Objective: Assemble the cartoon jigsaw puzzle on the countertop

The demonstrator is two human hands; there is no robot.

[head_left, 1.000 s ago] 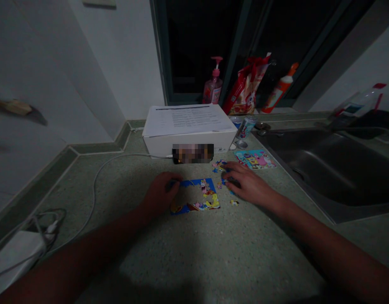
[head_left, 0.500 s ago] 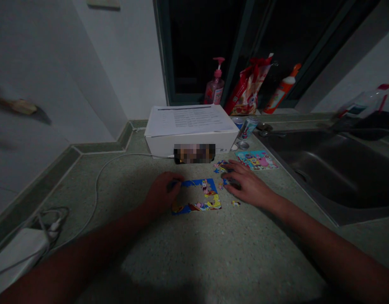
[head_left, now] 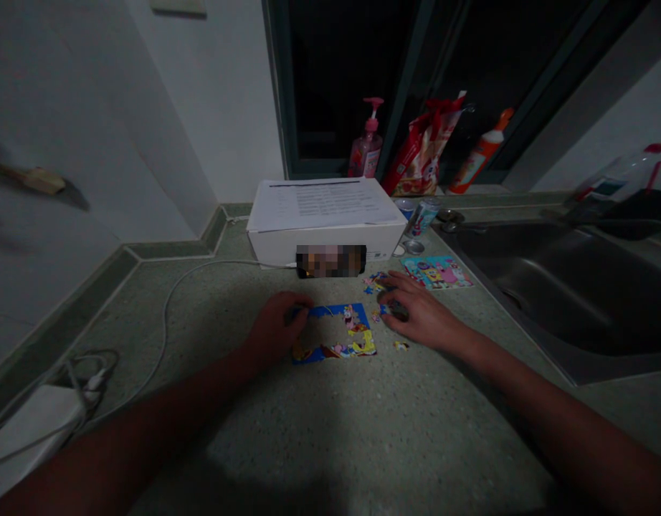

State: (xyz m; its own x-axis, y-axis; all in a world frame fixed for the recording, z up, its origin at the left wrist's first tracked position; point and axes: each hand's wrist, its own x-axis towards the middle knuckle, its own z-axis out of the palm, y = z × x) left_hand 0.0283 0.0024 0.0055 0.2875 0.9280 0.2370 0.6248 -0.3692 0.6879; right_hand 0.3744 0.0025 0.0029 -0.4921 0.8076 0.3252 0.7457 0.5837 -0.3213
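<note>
From the head view, your left hand [head_left: 277,322] is at the upper left corner of the puzzle [head_left: 363,348], its thumb and fingers bent in close; you cannot tell from here whether they pinch a piece or only steady the edge. The puzzle lies flat on the counter [head_left: 287,437] between your hands, a border around a bare middle. If your left hand pressed or dragged sideways, that border could buckle or split, since nothing fills its centre to brace it.

Your right hand [head_left: 430,315] is half open, fingers parted and bent over the loose pieces [head_left: 374,282]; no piece shows clearly gripped, though what lies under the palm is hidden. A sweep of those fingers could scatter the small pieces or knock them against the puzzle's right edge. One stray piece [head_left: 401,345] sits near your wrist, where your forearm could brush it off toward the sink [head_left: 524,287].

The dim light and your own shadow could make you misread colours and try a wrong fit. Beyond, the phone [head_left: 331,262] leans on the box [head_left: 325,236] with a cable [head_left: 163,322] attached; a snag from your left arm might topple it.
</note>
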